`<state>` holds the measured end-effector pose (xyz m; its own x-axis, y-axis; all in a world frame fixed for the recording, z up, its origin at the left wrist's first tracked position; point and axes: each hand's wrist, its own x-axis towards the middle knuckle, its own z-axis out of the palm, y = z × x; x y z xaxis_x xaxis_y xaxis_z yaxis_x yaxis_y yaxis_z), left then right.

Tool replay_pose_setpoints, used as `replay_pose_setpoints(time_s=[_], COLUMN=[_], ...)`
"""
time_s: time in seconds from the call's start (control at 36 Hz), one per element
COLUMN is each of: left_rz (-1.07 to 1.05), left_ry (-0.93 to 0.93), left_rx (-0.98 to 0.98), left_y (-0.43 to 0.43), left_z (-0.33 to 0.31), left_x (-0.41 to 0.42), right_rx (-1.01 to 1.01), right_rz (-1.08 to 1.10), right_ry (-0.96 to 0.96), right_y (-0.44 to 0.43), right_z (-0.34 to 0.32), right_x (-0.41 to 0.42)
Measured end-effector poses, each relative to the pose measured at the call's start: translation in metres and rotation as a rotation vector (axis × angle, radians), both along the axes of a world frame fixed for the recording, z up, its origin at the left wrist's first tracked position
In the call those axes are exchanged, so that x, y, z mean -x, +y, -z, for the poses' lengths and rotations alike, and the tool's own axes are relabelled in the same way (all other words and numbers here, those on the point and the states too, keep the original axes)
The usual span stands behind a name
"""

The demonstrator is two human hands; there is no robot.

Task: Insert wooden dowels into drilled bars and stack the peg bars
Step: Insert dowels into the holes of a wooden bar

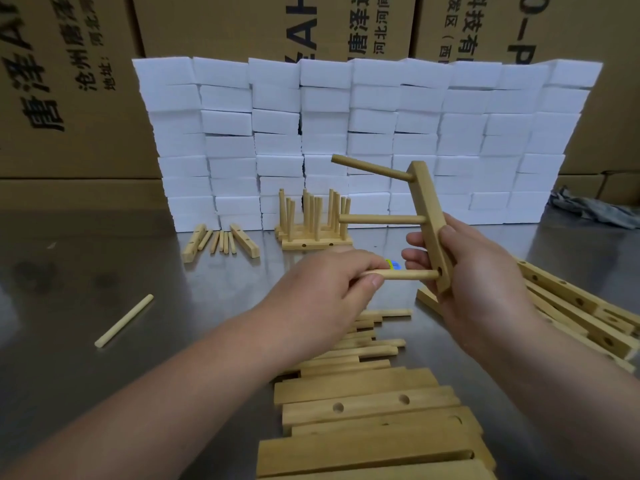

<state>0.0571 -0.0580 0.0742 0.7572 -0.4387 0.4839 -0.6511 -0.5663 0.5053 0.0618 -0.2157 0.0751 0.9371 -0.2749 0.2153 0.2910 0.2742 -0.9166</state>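
My right hand (478, 271) grips a drilled wooden bar (427, 202), held upright and tilted above the table. Two dowels (374, 168) stick out of it to the left, one near the top and one at mid-height. My left hand (325, 289) pinches a third dowel (408, 274) whose right end sits at the bar's lowest hole. Finished peg bars (313, 223) stand together at the back centre, dowels pointing up.
Loose drilled bars (374, 403) lie in front of me and more bars (571, 306) at the right. Loose dowels (367, 341) lie under my hands, and one dowel (124, 321) at the left. Spare bars and dowels (221, 240) lie before a white foam block wall (346, 109). Cardboard boxes stand behind.
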Motion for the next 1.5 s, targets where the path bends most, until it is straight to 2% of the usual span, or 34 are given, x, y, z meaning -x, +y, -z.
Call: replay_pose_setpoints(time_s=[0.14,0.28,0.47,0.67,0.81,0.92,1.0,1.17,1.28,1.5], left_rz=[0.0,-0.001,-0.008,0.007,0.009,-0.001,-0.014,-0.015,-0.014,-0.053], left_ry=[-0.094,-0.099,0.068,0.09,-0.048,-0.252,-0.316,-0.181,-0.082,0.34], left_rx=[0.032,0.056,0.193,0.196,0.152,-0.05,-0.111,-0.088,0.003,0.213], left_y=[-0.004,-0.004,-0.006,-0.008,-0.006,-0.005,-0.005,-0.007,-0.007,-0.014], left_z=[0.001,-0.001,-0.002,-0.001,-0.001,-0.004,-0.004,-0.003,0.0,0.0], left_x=[0.003,0.006,0.01,0.012,0.013,0.013,0.014,0.016,0.017,0.018], right_rx=[0.01,0.034,0.095,0.09,0.111,0.107,0.127,0.158,0.15,0.16], right_rz=[-0.014,-0.02,-0.013,-0.039,-0.062,-0.071,-0.06,-0.042,-0.018,0.003], right_ry=[-0.062,-0.083,-0.118,-0.156,-0.192,-0.174,-0.165,-0.185,-0.189,-0.181], right_y=[0.001,0.0,0.001,0.003,0.004,0.005,0.006,0.007,0.008,0.009], right_z=[0.0,0.0,-0.001,-0.002,-0.004,-0.002,0.001,0.003,0.006,0.011], right_x=[0.002,0.003,0.007,0.009,0.013,0.013,0.013,0.013,0.012,0.012])
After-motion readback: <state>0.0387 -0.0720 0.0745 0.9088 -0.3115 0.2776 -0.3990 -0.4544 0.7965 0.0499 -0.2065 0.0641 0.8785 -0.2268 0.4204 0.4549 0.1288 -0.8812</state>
